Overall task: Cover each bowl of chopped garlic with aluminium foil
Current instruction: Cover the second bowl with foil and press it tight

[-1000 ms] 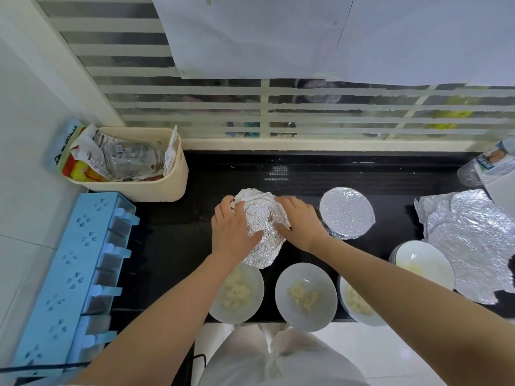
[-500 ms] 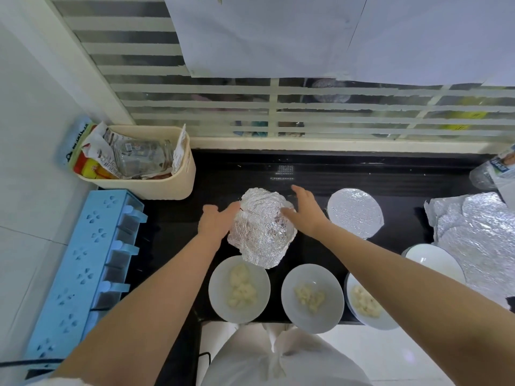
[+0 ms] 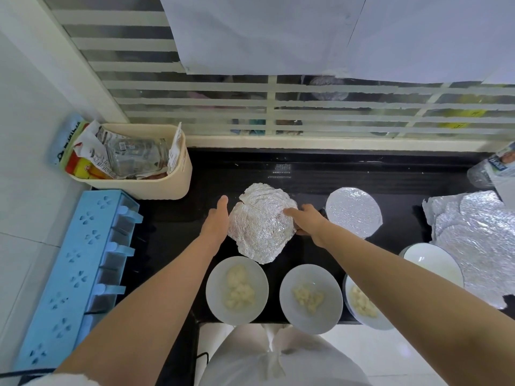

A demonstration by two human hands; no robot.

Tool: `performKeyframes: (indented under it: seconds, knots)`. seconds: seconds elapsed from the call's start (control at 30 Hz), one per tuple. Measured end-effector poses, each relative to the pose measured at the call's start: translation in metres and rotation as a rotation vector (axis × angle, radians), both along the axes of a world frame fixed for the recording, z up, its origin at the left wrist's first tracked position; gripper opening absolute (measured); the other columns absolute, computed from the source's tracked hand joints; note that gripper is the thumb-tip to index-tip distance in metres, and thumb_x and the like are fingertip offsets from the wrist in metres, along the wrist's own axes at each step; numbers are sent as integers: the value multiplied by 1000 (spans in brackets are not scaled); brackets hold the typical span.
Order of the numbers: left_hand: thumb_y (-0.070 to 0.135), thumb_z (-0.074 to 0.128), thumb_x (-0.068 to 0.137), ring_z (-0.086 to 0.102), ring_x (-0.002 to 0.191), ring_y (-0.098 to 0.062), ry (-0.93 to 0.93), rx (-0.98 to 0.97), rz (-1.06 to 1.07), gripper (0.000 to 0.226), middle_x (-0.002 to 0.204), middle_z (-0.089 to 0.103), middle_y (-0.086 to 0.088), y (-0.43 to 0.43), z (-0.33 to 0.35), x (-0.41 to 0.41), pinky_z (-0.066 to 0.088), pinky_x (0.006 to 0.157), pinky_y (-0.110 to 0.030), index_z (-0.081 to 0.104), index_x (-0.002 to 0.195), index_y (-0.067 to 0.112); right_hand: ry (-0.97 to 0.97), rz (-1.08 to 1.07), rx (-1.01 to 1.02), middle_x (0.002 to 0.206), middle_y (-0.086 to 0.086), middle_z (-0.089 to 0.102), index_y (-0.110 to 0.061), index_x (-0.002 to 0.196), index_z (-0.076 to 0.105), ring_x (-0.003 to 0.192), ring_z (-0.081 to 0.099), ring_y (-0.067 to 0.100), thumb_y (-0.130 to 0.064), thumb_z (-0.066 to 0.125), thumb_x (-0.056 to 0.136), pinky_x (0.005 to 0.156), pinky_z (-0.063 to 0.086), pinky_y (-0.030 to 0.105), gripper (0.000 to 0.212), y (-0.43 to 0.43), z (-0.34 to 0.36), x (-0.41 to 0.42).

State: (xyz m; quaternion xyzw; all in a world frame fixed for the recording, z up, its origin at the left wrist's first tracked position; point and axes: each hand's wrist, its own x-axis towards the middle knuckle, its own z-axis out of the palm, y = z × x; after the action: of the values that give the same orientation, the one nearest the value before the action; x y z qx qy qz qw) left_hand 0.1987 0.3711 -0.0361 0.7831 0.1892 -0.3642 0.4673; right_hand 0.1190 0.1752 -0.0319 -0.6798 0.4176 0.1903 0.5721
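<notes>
A crumpled foil sheet [image 3: 262, 221] lies draped over a bowl in the middle of the black counter [image 3: 178, 218]; the bowl under it is hidden. My left hand [image 3: 217, 221] lies with straight fingers against the foil's left edge. My right hand [image 3: 306, 218] rests on its right side, fingers stretched onto the foil. To the right stands a bowl tightly covered with foil [image 3: 354, 211]. Three uncovered white bowls of chopped garlic line the front edge: left [image 3: 237, 289], middle [image 3: 310, 298], right [image 3: 362, 302], the last partly behind my right forearm.
Loose foil sheets [image 3: 479, 240] lie at the far right, overlapping another white bowl [image 3: 432, 263]. A plastic bottle [image 3: 493, 168] lies at the back right. A cream basket of packets [image 3: 156, 174] and a blue rack [image 3: 72, 274] stand at the left.
Both hands have slid off the top of the foil to its left and right sides. The foil now lies spread wider over the bowl.
</notes>
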Motion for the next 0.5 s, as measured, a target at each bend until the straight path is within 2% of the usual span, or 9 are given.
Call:
performKeyframes:
  seconds: [0.1, 0.17, 0.23, 0.27, 0.37, 0.43, 0.5]
  knots:
    - [69, 33, 90, 37, 137, -29, -27, -26, -9, 82, 151, 39, -10, -9, 3, 2, 26, 115, -49, 31, 151, 14, -13, -81, 30, 132, 11, 47, -5, 146, 22, 115, 54, 26, -31, 60, 93, 97, 51, 40, 70, 0, -2, -2]
    - [66, 34, 94, 27, 142, -30, -40, -3, -58, 77, 156, 30, -10, -16, 4, 3, 22, 115, -47, 25, 153, 18, -13, -100, 46, 130, 13, 50, -5, 144, 25, 109, 55, 24, -28, 55, 95, 87, 55, 35, 62, -1, -5, -4]
    - [64, 33, 96, 21, 143, -31, -96, 103, -147, 74, 156, 24, -13, -22, 8, 2, 19, 115, -46, 24, 154, 19, -10, -74, 36, 123, 13, 53, -3, 142, 26, 102, 55, 22, -24, 50, 97, 83, 54, 32, 55, 0, -2, -6]
    - [63, 34, 96, 19, 143, -32, -173, 193, -218, 73, 156, 24, -14, -23, 11, 1, 18, 115, -46, 24, 153, 18, -8, -41, -8, 122, 13, 53, -3, 142, 27, 104, 55, 23, -24, 48, 97, 88, 52, 34, 54, -1, 0, -6]
    - [58, 44, 95, 15, 143, -31, -496, 411, -366, 72, 154, 23, -14, -23, 14, -6, 15, 116, -44, 28, 150, 15, -83, 163, -327, 145, 15, 38, -3, 147, 24, 130, 42, 29, -26, 50, 97, 103, 37, 36, 60, -2, 5, -6]
    - [55, 55, 91, 16, 141, -31, -714, 454, -475, 72, 152, 24, -12, -20, 13, -11, 16, 114, -44, 34, 147, 14, -287, 346, -581, 158, 11, 21, -8, 150, 25, 143, 26, 28, -23, 54, 96, 114, 26, 37, 63, -1, 13, -8]
    - [58, 60, 86, 18, 140, -31, -882, 463, -633, 75, 152, 24, -12, -21, 11, -19, 18, 113, -46, 38, 144, 16, -483, 534, -710, 161, 4, 15, -14, 150, 29, 146, 20, 24, -19, 57, 95, 115, 24, 36, 62, -1, 17, -8]
